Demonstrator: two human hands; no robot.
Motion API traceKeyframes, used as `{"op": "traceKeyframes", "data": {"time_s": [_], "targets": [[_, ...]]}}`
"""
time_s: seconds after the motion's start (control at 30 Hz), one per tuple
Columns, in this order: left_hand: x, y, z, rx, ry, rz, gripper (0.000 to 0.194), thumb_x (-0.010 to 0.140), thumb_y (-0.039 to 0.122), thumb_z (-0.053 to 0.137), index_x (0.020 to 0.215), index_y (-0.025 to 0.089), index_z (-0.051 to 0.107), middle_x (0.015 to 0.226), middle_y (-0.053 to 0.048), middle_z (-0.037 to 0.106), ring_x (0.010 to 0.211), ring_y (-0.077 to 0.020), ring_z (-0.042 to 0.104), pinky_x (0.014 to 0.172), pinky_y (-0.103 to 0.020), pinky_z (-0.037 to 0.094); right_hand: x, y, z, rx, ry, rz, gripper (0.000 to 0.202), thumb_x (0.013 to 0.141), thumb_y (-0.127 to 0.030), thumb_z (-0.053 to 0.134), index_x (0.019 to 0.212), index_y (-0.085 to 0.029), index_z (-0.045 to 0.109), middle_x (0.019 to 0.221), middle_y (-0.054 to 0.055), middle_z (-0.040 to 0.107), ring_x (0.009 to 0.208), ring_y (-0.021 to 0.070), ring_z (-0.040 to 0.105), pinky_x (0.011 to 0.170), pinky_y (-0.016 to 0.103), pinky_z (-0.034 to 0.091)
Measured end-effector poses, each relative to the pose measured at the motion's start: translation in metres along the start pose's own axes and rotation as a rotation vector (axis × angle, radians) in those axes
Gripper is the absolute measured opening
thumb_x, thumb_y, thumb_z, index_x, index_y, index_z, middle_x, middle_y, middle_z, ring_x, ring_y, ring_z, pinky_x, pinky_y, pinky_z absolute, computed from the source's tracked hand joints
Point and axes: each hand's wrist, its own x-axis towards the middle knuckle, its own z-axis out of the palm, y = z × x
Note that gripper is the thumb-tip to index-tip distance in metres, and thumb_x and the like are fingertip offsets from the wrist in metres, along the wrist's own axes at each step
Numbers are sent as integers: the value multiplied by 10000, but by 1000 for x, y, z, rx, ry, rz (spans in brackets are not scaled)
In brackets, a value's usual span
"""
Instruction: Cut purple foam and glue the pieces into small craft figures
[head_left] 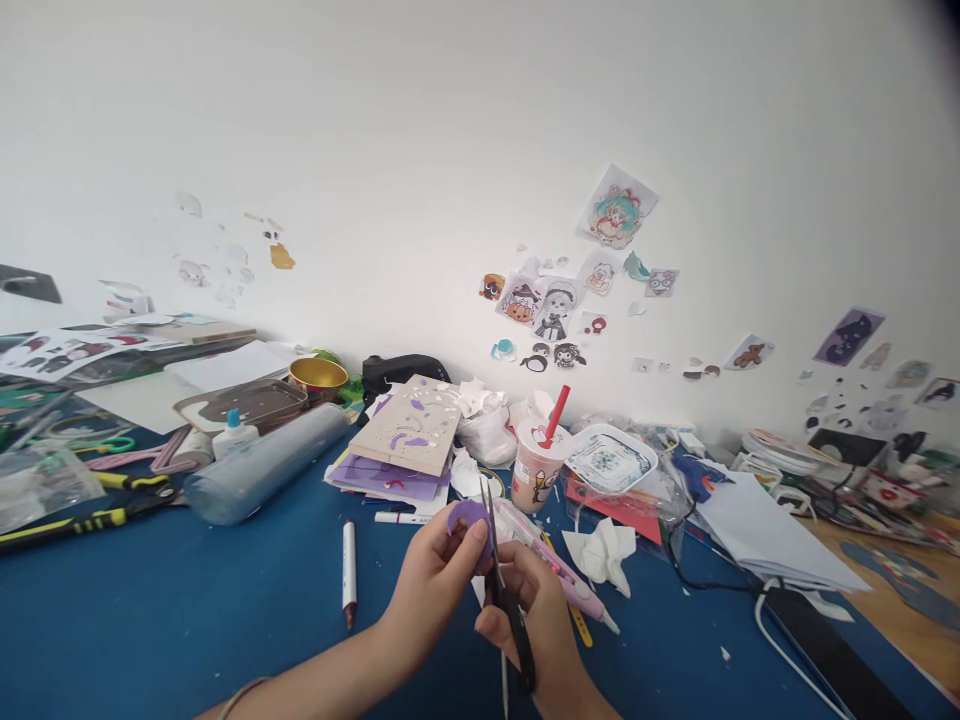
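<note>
Head view: the left hand (pixel 439 560) pinches a small purple paper piece (pixel 466 522) between thumb and fingertips, its grip closed on the lower edge, held up in the air just above the blue worktop (pixel 225 610). The right hand (pixel 536 625) has its grip closed through the black handles of a pair of scissors (pixel 504 580), whose blades point upward and lie against the right side of the purple piece; whether the blades are parted I cannot tell. The piece looks thin, light and floppy, so it would likely bend or tear if pinched hard or held far from the cut; a hold close to the blades, on the part away from the cutting line, seems best. The scissors are stiff and sharp at the tips, which stand near the left thumb. Room is tight ahead: a cup with a red straw (pixel 538 470) stands just beyond the hands, a pink pen-like tool (pixel 570 585) lies just right of the scissors, a crumpled white paper (pixel 604 555) sits further right, and a white marker (pixel 349 570) lies to the left. A stack of purple and tan card (pixel 405 440) rests behind. The barest stretch of worktop is at lower left, near the forearm.
</note>
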Motion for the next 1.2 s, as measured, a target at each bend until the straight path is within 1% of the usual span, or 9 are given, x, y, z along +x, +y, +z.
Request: {"op": "traceKeyframes", "data": {"time_s": [0.17, 0.37, 0.5, 0.67, 0.8, 0.87, 0.93, 1.07, 1.2], "targets": [[2, 1, -3, 56, -14, 27, 215, 785, 344, 510, 657, 176, 473, 595, 52, 427, 552, -93, 400, 501, -191, 355, -1, -10, 1, 34, -84, -5, 645, 530, -716, 633, 842, -170, 487, 597, -28, 459, 525, 86, 354, 463, 202, 258], [4, 2, -3, 77, -43, 51, 218, 786, 333, 500, 638, 177, 466, 584, 53, 411, 547, -92, 375, 498, -192, 339, 1, -2, -3, 78, -144, -30, 590, 594, -668, 634, 880, -174, 487, 620, -36, 450, 538, 80, 335, 475, 198, 271], [3, 1, -3, 51, -47, 38, 230, 785, 347, 504, 638, 176, 458, 584, 56, 400, 541, -88, 365, 496, -190, 335, 1, 3, -4, 93, -117, -16, 603, 573, -664, 654, 881, -168, 502, 617, -33, 467, 538, 83, 352, 479, 201, 281], [3, 1, -2, 11, -32, 3, 241, 768, 368, 525, 639, 175, 463, 573, 55, 410, 532, -91, 387, 491, -193, 346, 0, 5, 0, 97, -8, -7, 635, 482, -687, 687, 799, -165, 514, 564, -40, 462, 504, 79, 352, 449, 199, 251], [3, 4, -1, -31, -28, -13, 238, 760, 371, 537, 643, 176, 467, 557, 59, 409, 514, -87, 385, 479, -191, 343, 1, 8, -1, 93, 12, 19, 656, 449, -688, 699, 794, -159, 522, 532, -53, 444, 470, 64, 322, 423, 196, 210], [3, 4, -1, -48, -32, -21, 237, 759, 373, 539, 647, 175, 471, 557, 58, 414, 513, -87, 386, 482, -192, 346, 1, 11, -2, 92, 8, 31, 678, 431, -695, 701, 804, -157, 524, 527, -55, 444, 459, 62, 324, 418, 197, 210], [4, 2, -2, -57, -41, -18, 241, 763, 373, 537, 643, 176, 467, 558, 57, 413, 516, -87, 382, 484, -193, 344, 2, 12, -4, 91, -26, 27, 682, 446, -701, 690, 823, -159, 523, 535, -49, 458, 459, 65, 341, 424, 197, 233], [6, -4, -5, -35, -70, 11, 247, 779, 366, 527, 636, 178, 453, 580, 53, 403, 543, -89, 370, 494, -191, 339, 3, 12, -5, 99, -137, -9, 649, 534, -701, 645, 878, -168, 511, 575, -37, 478, 494, 74, 366, 453, 195, 269], [7, -5, -7, -17, -105, 17, 251, 778, 375, 523, 642, 176, 455, 586, 54, 394, 545, -88, 361, 497, -192, 335, 3, 6, -5, 104, -168, -4, 625, 564, -683, 643, 893, -171, 502, 585, -40, 474, 495, 72, 363, 458, 190, 271]]}}
